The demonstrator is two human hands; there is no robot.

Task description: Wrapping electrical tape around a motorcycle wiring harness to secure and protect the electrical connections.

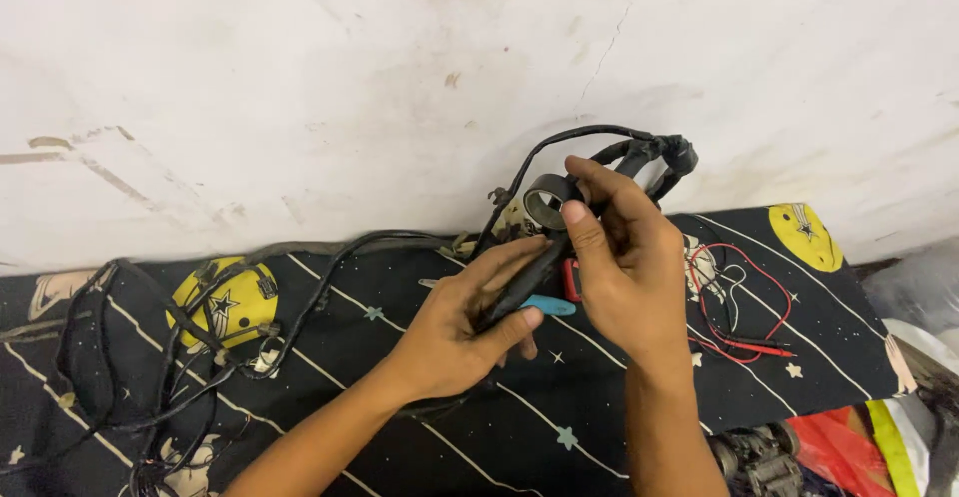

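here the left hand point(470, 322) fingers grip a black cable bundle point(524, 282), right hand point(624, 257) fingers pinching a tape roll point(547, 202) near the wall point(300, 77)

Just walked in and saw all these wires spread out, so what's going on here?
A person sits over a dark star-patterned cloth by a white wall. The right hand holds a roll of black tape up against a black taped wire bundle, which the left hand grips lower down. More of the black wire harness lies spread at the left, and thin red test leads lie at the right.
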